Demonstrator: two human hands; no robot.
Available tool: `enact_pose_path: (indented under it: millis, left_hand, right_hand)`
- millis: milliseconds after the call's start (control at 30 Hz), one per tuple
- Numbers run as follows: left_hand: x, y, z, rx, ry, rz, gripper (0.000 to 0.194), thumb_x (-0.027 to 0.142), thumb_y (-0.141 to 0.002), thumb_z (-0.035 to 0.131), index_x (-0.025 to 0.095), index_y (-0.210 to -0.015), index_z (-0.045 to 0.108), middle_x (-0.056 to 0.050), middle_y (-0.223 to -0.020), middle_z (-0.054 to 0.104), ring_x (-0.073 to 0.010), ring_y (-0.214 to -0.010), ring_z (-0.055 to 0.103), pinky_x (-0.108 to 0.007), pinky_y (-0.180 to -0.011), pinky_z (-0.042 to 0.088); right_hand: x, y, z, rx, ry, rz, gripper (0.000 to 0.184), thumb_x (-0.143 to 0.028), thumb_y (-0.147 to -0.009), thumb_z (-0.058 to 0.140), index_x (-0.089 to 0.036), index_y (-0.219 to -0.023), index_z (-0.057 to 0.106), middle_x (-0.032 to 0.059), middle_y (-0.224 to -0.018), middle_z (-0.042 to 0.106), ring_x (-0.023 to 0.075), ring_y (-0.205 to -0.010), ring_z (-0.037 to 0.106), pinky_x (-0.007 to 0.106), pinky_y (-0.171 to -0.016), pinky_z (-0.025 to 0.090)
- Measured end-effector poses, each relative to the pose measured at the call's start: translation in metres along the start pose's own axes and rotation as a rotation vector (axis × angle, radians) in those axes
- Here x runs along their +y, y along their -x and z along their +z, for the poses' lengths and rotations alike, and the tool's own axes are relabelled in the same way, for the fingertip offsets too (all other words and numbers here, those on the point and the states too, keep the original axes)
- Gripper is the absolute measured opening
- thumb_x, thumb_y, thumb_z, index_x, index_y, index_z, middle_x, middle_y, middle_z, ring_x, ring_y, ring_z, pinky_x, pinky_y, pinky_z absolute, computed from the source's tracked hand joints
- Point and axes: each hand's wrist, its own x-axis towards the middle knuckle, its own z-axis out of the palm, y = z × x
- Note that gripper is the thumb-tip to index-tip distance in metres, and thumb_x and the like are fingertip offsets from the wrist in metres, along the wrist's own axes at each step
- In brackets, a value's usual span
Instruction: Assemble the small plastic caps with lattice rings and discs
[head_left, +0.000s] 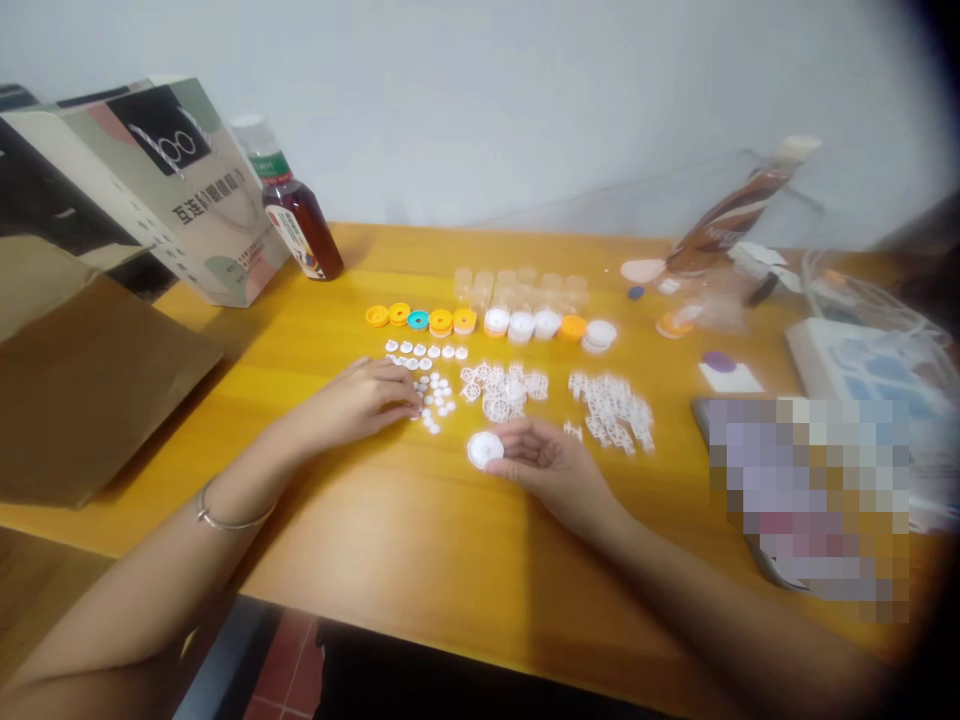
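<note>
Between the thumb and fingers of my right hand [559, 465] is a round white plastic cap [486, 450], its face turned up toward me. My left hand [371, 395] reaches down to the loose group of small white discs [438, 400]. Its fingers are bent and its fingertips come together at the edge of that group; anything between them is too small to make out. Behind it lie rows of small white pieces [426, 351]. White spoked wheel-like parts [504, 390] are heaped beyond my right hand, with another heap of white openwork parts [615, 408] to the right.
A row of orange, blue and white caps [441, 321] crosses the table [390, 540], with clear cups [517, 290] behind. A dark drink bottle [304, 230], paper bag [172, 200] and cardboard box [90, 370] stand left. At right are a brown bottle [731, 215] and a pixelated flat object [810, 500].
</note>
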Motion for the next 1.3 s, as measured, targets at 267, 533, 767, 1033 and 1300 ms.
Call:
enact_pose_path:
  millis: [267, 533, 767, 1033, 1300]
  left_hand:
    - [0.003, -0.002, 0.004, 0.097, -0.033, -0.021, 0.018, 0.028, -0.087, 0.048, 0.019, -0.089, 0.063, -0.005, -0.088, 0.064, -0.0150, -0.081, 0.057, -0.029, -0.073, 0.040]
    - [0.035, -0.002, 0.019, 0.238, 0.357, -0.095, 0.008, 0.020, -0.080, 0.054, 0.016, -0.085, 0.059, -0.002, -0.077, 0.065, -0.0090, -0.068, 0.058, -0.021, -0.062, 0.046]
    - [0.048, -0.005, 0.030, 0.279, 0.554, -0.148, 0.012, 0.021, -0.080, 0.055, 0.015, -0.088, 0.062, -0.003, -0.082, 0.066, -0.0092, -0.070, 0.060, -0.020, -0.066, 0.050]
    - [0.060, -0.001, 0.024, 0.356, 0.534, -0.142, 0.016, 0.021, -0.081, 0.057, 0.018, -0.095, 0.065, -0.005, -0.092, 0.069, -0.0122, -0.081, 0.065, -0.023, -0.074, 0.053]
    - [0.065, -0.004, 0.032, 0.335, 0.543, -0.032, 0.017, 0.016, -0.084, 0.051, 0.019, -0.092, 0.065, -0.006, -0.089, 0.066, -0.0125, -0.082, 0.061, -0.026, -0.073, 0.051]
  right_hand:
    - [-0.001, 0.000, 0.000, 0.002, 0.007, -0.015, 0.027, -0.024, -0.058, 0.076, -0.021, -0.081, 0.063, -0.0003, -0.079, 0.071, 0.0140, -0.075, 0.066, 0.030, -0.077, 0.053]
    - [0.000, 0.001, 0.000, 0.038, 0.014, -0.007, 0.027, -0.024, -0.057, 0.077, -0.022, -0.080, 0.064, -0.0003, -0.077, 0.071, 0.0145, -0.073, 0.066, 0.031, -0.076, 0.053]
    - [0.001, -0.001, -0.002, 0.036, -0.008, -0.031, 0.027, -0.023, -0.057, 0.076, -0.023, -0.081, 0.064, -0.0007, -0.080, 0.071, 0.0139, -0.076, 0.065, 0.032, -0.080, 0.051]
    - [0.001, -0.001, -0.003, 0.005, 0.023, -0.050, 0.027, -0.020, -0.061, 0.074, -0.023, -0.086, 0.064, -0.0005, -0.083, 0.070, 0.0141, -0.079, 0.064, 0.032, -0.081, 0.051]
    - [0.002, 0.000, -0.001, -0.011, 0.048, -0.064, 0.027, -0.024, -0.062, 0.074, -0.024, -0.087, 0.064, 0.0003, -0.085, 0.070, 0.0147, -0.081, 0.065, 0.034, -0.084, 0.051]
